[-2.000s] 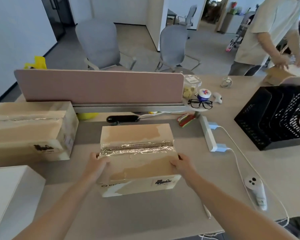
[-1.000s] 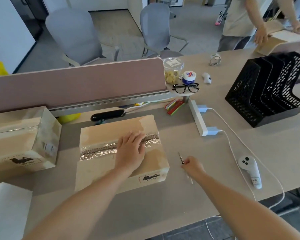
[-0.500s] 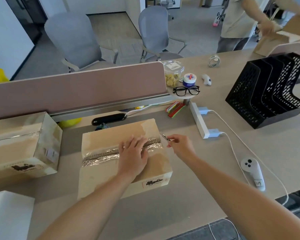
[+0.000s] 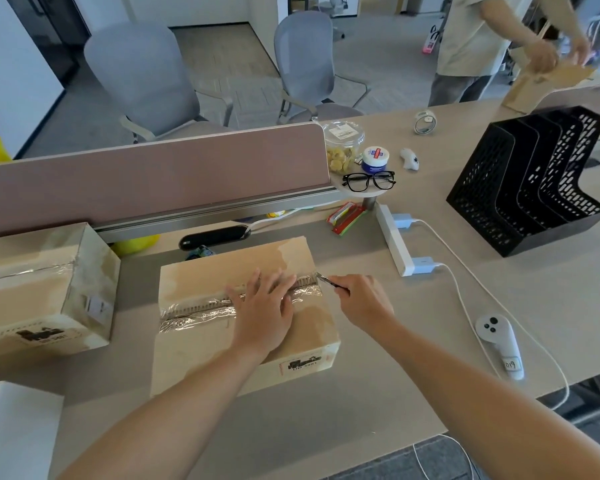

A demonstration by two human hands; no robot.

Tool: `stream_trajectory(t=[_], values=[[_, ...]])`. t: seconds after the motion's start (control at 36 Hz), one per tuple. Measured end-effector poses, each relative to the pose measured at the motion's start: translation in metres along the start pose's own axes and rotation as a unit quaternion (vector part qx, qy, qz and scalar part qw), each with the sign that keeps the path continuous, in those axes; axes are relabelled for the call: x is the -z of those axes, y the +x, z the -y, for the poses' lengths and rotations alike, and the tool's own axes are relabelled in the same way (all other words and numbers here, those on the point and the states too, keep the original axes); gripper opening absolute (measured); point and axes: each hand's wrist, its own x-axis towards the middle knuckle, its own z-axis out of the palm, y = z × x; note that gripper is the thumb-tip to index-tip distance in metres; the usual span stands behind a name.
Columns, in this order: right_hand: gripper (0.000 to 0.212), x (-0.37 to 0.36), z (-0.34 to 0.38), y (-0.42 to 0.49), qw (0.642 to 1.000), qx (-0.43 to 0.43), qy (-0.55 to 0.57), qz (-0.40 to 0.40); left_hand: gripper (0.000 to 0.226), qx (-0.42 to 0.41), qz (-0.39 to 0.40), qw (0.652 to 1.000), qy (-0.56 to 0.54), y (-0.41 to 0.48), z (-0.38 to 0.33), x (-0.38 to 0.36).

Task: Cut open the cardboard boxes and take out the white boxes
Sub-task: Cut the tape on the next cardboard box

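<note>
- The cardboard box [image 4: 236, 265] is set on the desk [image 4: 326, 417], in front of the pink divider [image 4: 146, 174].
- The left hand [image 4: 264, 315] is laid flat on the box top, with straight fingers spread across the taped seam [image 4: 194, 311].
- A thin cutter [image 4: 326, 280] is pinched in the curled fingers of the right hand [image 4: 362, 301], at the box's right edge.
- The cutter's tip is held at the seam's right end, just beside the left fingertips.
- A second cardboard box [image 4: 39, 289] is seen at the left, and a white box [image 4: 11, 431] at the near left corner.
</note>
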Motion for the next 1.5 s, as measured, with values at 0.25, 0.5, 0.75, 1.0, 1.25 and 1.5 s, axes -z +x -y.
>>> stream_trajectory(t=[0.25,0.5,0.75,1.0,1.25,1.5], values=[[0.032,0.011,-0.002,0.0,0.997,0.028,-0.057,0.039,0.041,0.003,0.011,1.0,0.0,0.0,-0.001,0.001],[0.039,0.01,0.0,-0.012,0.997,0.037,-0.057,0.039,0.042,0.008,0.012,1.0,-0.001,-0.001,-0.003,0.003],[0.032,0.018,0.006,-0.019,0.998,0.005,-0.035,0.046,0.042,0.011,0.013,1.0,-0.012,-0.001,-0.002,0.003],[0.032,0.021,0.008,-0.025,0.998,-0.032,-0.011,0.055,0.042,0.009,0.015,1.0,-0.009,0.0,-0.001,0.002],[0.03,0.024,0.009,-0.039,0.997,-0.053,-0.002,0.049,0.042,0.001,0.016,1.0,-0.005,0.0,0.0,0.003],[0.038,0.045,0.019,-0.037,0.994,-0.041,-0.041,0.091,0.043,-0.01,0.036,0.999,-0.001,0.0,0.003,0.004]])
